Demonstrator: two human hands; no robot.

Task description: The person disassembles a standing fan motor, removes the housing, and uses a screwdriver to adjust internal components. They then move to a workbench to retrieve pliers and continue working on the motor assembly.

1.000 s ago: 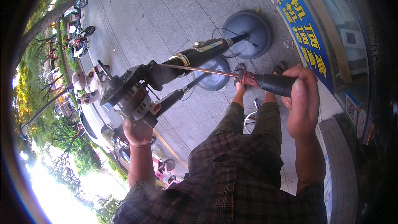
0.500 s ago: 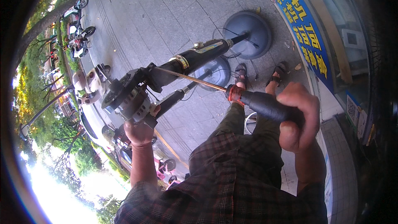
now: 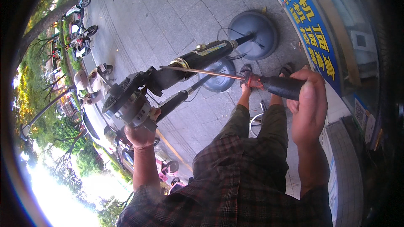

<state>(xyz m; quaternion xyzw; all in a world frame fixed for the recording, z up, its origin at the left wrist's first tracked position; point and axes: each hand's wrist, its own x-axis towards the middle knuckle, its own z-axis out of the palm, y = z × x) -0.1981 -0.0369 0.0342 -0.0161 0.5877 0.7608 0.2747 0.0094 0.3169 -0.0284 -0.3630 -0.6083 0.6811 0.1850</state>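
My left hand (image 3: 139, 133) grips the underside of a metal motor (image 3: 136, 111) with a black housing on the upper end of a stand's black pole (image 3: 204, 54). My right hand (image 3: 309, 109) is closed on the thick black handle of a screwdriver (image 3: 277, 85), wrapped in red near its long thin shaft. The shaft reaches left to the black bracket (image 3: 153, 82) beside the motor; whether its tip is seated there I cannot tell. A second pole (image 3: 170, 103) runs behind the first, lower in the picture.
Two round stand bases (image 3: 261, 46) (image 3: 216, 84) with loose cables rest on the paved sidewalk (image 3: 160, 21), near my sandalled feet. A shopfront with a blue sign (image 3: 322, 54) curves along the right. Parked scooters (image 3: 82, 40), a white car (image 3: 92, 126) and trees line the left.
Half a second ago my right hand and the screwdriver handle had dipped lower; now they are raised again, much as one second ago. My left hand stays on the motor.
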